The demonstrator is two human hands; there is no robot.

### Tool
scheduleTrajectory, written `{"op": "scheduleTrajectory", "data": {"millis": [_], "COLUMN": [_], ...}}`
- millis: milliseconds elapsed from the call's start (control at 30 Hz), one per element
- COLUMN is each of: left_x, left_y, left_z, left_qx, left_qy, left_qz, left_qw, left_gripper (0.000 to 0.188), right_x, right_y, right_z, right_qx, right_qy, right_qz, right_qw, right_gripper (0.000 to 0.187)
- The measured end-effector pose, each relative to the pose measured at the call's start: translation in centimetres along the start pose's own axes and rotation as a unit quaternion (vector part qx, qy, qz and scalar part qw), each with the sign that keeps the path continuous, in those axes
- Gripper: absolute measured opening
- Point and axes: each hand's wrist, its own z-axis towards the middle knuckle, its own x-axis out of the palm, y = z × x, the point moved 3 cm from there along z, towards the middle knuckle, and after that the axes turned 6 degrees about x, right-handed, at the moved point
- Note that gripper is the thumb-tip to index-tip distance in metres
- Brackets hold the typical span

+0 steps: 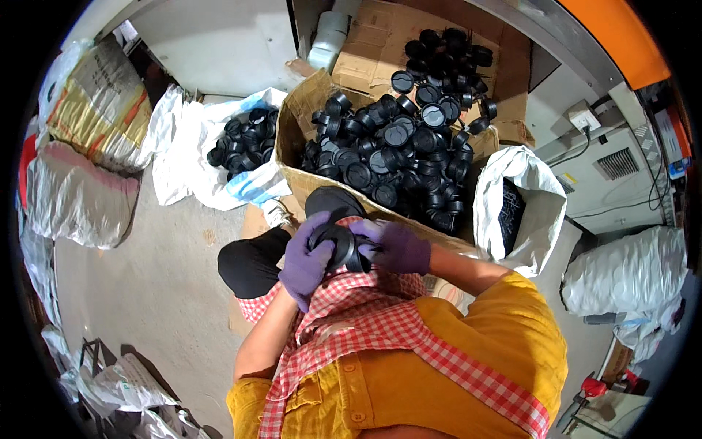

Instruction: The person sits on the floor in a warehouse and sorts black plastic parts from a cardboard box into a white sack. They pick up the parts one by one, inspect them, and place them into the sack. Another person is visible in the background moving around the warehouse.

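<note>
Both of my hands wear purple gloves and meet over my lap. My left hand (pixel 305 262) is closed around one side of a black round plastic part (pixel 341 247), with its thumb across the near face. The fingers of my right hand (pixel 401 247) pinch the other side of this part, where a curved black piece sticks out. Whether that is one part or two pressed together I cannot tell. Just beyond my knees, a large cardboard box (pixel 322 186) is heaped with similar black parts (pixel 398 135).
More black parts (pixel 245 143) lie in a white sack (pixel 179 146) at the far left. An open white bag (pixel 523 164) with black contents stands right of the box. Full sacks (pixel 80 194) line the left side, and another sack (pixel 625 271) stands at the right. A cable (pixel 585 150) hangs behind.
</note>
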Motion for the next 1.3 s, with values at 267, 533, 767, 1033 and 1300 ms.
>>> {"op": "scheduleTrajectory", "data": {"millis": [267,533,767,1033,1300], "left_x": [1.8,-5.9,3.9,4.6,-7.0], "left_y": [-3.9,-12.5,-3.5,-3.7,-7.9], "left_z": [-1.8,-3.3,0.0,2.0,9.1], "left_qx": [0.171,0.191,-0.099,0.223,0.295], "left_qy": [0.274,0.077,0.094,-0.028,-0.249], "left_qz": [0.432,0.323,-0.349,0.351,0.420], "left_qw": [0.842,0.924,0.927,0.909,0.821], "left_gripper": [0.048,0.030,0.060,0.049,0.043], "right_x": [1.7,-3.3,-0.5,-0.7,-6.7], "right_y": [-2.3,-7.4,-1.5,-10.8,-19.9], "right_z": [-0.6,-4.7,3.6,9.0,14.3], "right_qx": [0.029,0.221,-0.120,-0.050,0.152], "right_qy": [0.223,0.299,-0.029,-0.553,-0.546], "right_qz": [-0.046,0.362,0.517,0.000,0.018], "right_qw": [0.973,0.855,0.847,0.831,0.824], "right_gripper": [0.029,0.033,0.019,0.013,0.034]}}
